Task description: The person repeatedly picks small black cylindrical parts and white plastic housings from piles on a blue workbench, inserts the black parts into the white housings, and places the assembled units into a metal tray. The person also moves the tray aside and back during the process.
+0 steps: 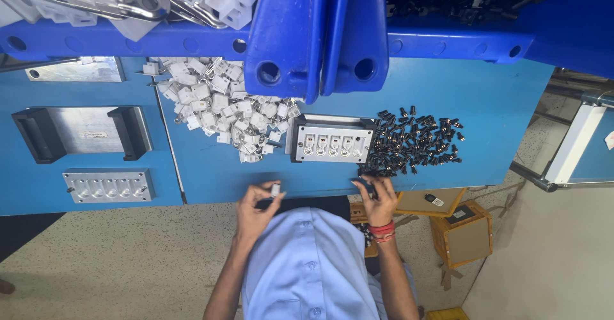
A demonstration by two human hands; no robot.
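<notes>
My left hand point(256, 206) pinches a small white plastic part point(275, 189) just off the near edge of the blue table point(499, 109). My right hand point(376, 200), with red bands on the wrist, grips a small black part point(364, 183) at the near edge of a heap of small black parts point(416, 144). Between the hands, farther in, sits a metal jig point(331, 139) with a row of white parts seated in it. A heap of white plastic parts point(217, 105) lies to the left of the jig.
Blue bins point(320, 25) hang over the table's far side, one with white parts, one with black parts. Left of the table sit a metal fixture with black clamps point(83, 131) and a plate with holes point(109, 185). Cardboard boxes point(460, 230) stand on the floor at right.
</notes>
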